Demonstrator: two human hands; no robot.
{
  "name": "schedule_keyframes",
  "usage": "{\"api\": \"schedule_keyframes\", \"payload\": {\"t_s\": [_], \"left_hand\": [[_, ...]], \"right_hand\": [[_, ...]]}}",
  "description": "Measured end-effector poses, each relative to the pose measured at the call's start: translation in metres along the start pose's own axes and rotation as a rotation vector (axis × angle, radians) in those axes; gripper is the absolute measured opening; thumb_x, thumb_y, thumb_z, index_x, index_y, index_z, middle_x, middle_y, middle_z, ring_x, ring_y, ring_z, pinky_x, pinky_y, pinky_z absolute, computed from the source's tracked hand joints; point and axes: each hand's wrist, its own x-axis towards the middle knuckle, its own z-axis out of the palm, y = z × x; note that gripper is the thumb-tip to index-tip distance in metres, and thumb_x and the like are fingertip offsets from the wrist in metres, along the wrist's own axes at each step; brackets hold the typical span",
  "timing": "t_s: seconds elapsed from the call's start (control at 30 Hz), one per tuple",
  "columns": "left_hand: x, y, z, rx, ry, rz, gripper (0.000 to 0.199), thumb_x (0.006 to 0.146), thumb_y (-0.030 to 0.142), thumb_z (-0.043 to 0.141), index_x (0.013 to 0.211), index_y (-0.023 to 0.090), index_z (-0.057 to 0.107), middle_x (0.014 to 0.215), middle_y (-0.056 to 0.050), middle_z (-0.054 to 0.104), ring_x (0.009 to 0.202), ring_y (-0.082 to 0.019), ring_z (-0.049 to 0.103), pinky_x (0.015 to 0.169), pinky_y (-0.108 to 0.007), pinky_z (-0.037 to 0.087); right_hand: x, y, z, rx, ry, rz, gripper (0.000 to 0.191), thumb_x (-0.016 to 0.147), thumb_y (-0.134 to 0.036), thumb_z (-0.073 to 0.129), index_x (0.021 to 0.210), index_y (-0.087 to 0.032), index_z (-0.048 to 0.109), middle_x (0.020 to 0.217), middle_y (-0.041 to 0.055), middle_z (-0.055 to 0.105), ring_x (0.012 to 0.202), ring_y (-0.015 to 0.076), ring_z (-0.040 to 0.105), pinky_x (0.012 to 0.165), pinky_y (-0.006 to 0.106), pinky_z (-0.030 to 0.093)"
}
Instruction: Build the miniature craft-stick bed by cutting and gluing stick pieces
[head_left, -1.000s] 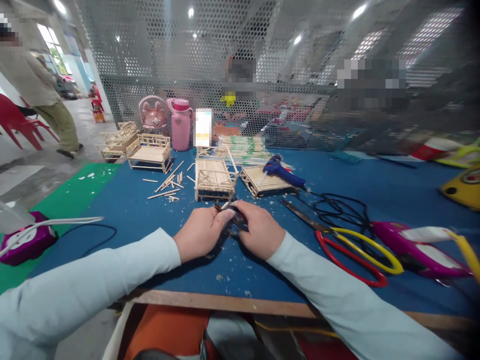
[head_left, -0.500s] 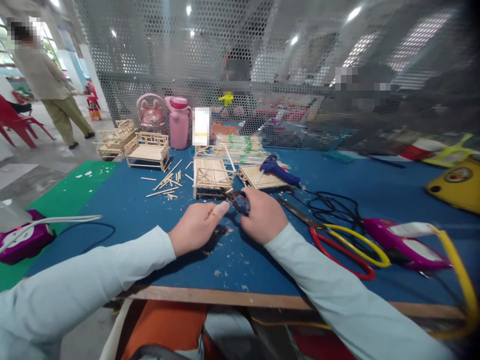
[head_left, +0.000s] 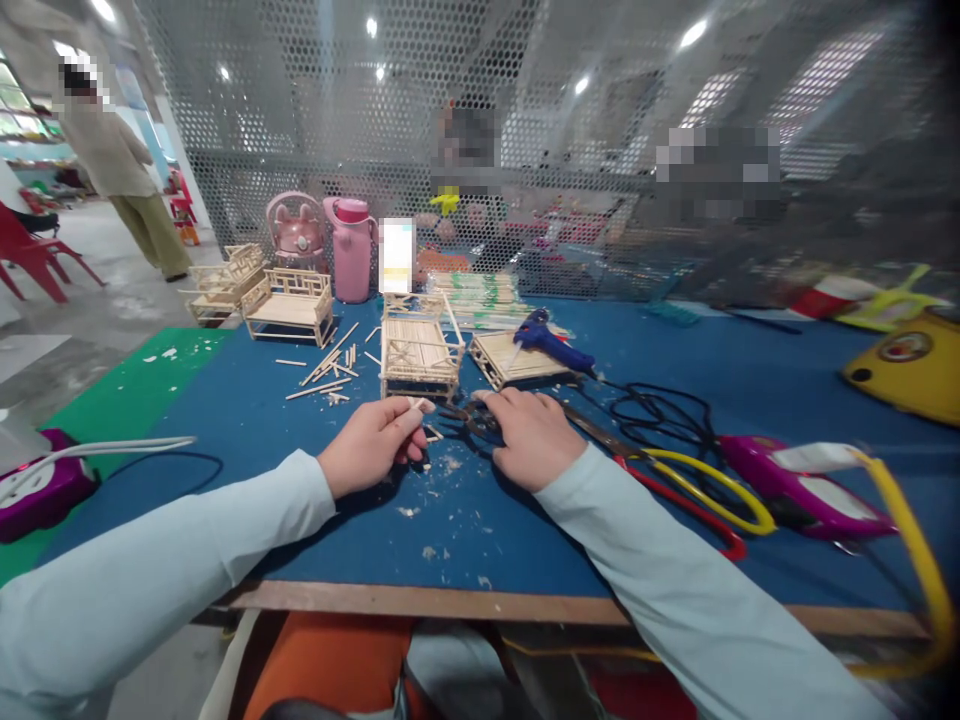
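Note:
My left hand [head_left: 375,443] is closed, pinching a small pale stick piece [head_left: 421,404] between thumb and fingertips. To its right, my right hand [head_left: 531,432] is closed round dark pliers [head_left: 480,418], whose jaws point left towards the left hand. Just beyond both hands stands a small stick-built bed frame [head_left: 421,345]. A flat stick panel [head_left: 517,358] lies to its right with a blue glue gun [head_left: 555,345] resting over it. Loose cut sticks [head_left: 330,370] are scattered left of the frame.
Scissors with yellow and red handles [head_left: 712,490] lie at the right, near a black cable and a purple power strip [head_left: 810,485]. Behind are finished stick furniture [head_left: 289,305], a pink bottle [head_left: 351,250] and a mesh screen. A person [head_left: 124,160] stands at far left.
The two hands have moved apart; the left hand with its stick piece has shifted left, away from the pliers. A small stick piece now shows on the table between them.

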Motion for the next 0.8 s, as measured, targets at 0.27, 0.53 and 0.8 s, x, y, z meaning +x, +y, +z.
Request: {"api": "schedule_keyframes", "payload": {"t_s": [0.27, 0.53, 0.8], "left_hand": [[0.001, 0.005, 0.005, -0.123, 0.053, -0.067, 0.024, 0.082, 0.031, 0.053, 0.072, 0.01, 0.058, 0.067, -0.002, 0.062, 0.055, -0.006, 0.057, 0.049, -0.017, 0.041], [-0.003, 0.005, 0.012, -0.06, 0.011, -0.042, 0.015, 0.078, 0.026, 0.057, 0.075, 0.012, 0.056, 0.065, 0.0, 0.06, 0.058, -0.009, 0.058, 0.053, -0.02, 0.043], [-0.008, 0.0, 0.003, 0.449, 0.11, 0.189, 0.033, 0.074, 0.035, 0.061, 0.1, 0.015, 0.055, 0.064, 0.005, 0.052, 0.057, -0.009, 0.045, 0.055, -0.021, 0.035]], "right_hand": [[-0.003, -0.006, -0.005, 0.19, 0.066, -0.139, 0.064, 0.061, -0.012, 0.049, 0.125, -0.011, 0.044, 0.113, 0.0149, 0.054, 0.111, 0.0279, 0.047, 0.095, 0.042, 0.033], [-0.006, -0.015, -0.008, 0.304, 0.107, -0.187, 0.053, 0.058, -0.011, 0.046, 0.11, -0.015, 0.055, 0.105, 0.0111, 0.062, 0.101, 0.0258, 0.055, 0.089, 0.039, 0.039], [-0.004, -0.008, -0.008, 0.358, 0.146, -0.145, 0.05, 0.059, -0.011, 0.046, 0.107, -0.016, 0.057, 0.105, 0.0105, 0.064, 0.095, 0.0238, 0.059, 0.083, 0.035, 0.044]]}}
